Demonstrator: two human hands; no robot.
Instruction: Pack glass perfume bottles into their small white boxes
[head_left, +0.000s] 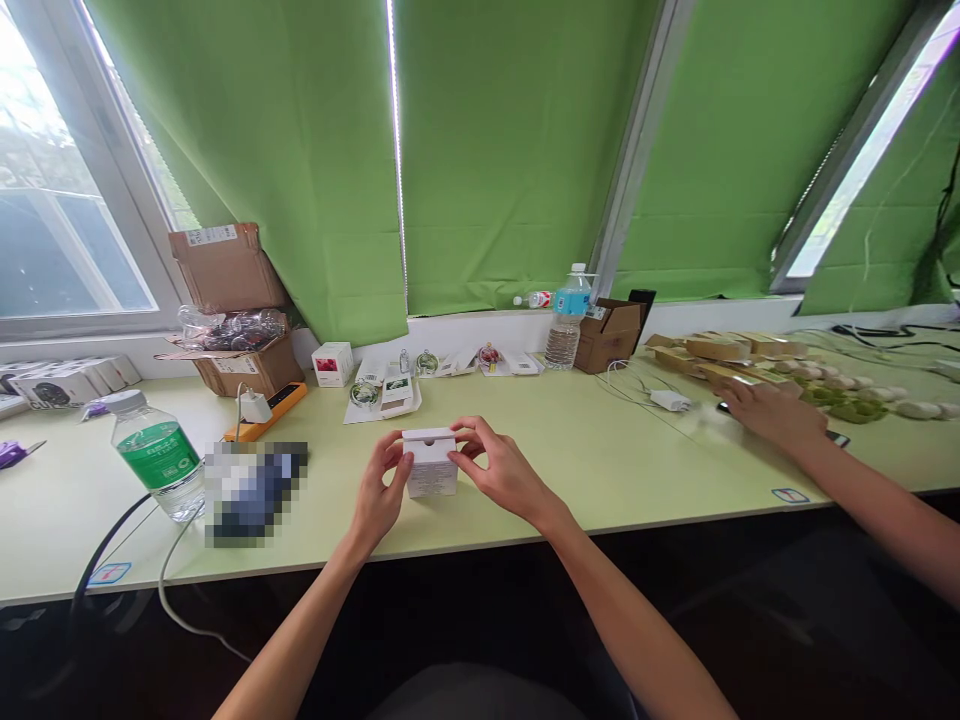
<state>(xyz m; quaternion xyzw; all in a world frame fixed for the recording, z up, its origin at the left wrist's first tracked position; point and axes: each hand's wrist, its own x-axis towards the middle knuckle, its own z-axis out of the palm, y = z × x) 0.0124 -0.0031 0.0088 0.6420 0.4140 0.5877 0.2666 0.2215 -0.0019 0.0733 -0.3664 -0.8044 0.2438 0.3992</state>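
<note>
A small white cardboard box with printed text on its front stands upright on the table before me. Its top edge shows a half-round notch, and the lid flap looks closed or nearly so. My left hand grips the box's left side, thumb at the front upper corner and fingers bent behind. On the opposite side my right hand holds the upper right edge between thumb and curled fingers. What is inside the box cannot be seen. Behind it lies an opened white package with a coil of green wire or cord.
A water bottle and a blurred-out object are to my left. Further back stand an open brown carton, an orange power strip, a white box and a large bottle. At right, another person's hand reaches near egg-tray-like pieces.
</note>
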